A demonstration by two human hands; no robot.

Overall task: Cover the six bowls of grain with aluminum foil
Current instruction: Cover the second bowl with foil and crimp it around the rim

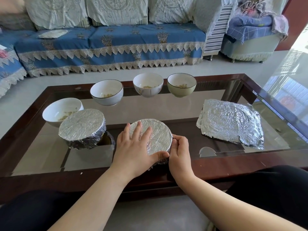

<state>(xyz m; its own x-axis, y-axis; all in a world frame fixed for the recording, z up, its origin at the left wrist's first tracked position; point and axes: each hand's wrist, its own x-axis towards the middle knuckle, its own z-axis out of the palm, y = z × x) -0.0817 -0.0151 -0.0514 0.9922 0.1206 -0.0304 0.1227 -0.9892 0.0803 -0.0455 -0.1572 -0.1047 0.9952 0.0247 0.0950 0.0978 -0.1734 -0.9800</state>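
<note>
Two foil-covered bowls stand near the front of the glass table (183,112): one at the left (82,126) and one in the middle (157,135). My left hand (133,147) lies flat on top of the middle bowl's foil, fingers spread. My right hand (180,150) pinches the foil at that bowl's right rim. Uncovered bowls with grain stand behind: a white one at the left (56,112), a white one with a dark rim (106,93), a white one (148,85) and a pale green one (181,85).
A stack of crinkled foil sheets (231,122) lies on the right of the table. A sofa with a blue cover (110,47) stands beyond the table, an armchair (253,39) at the right. My knees are below the table's front edge.
</note>
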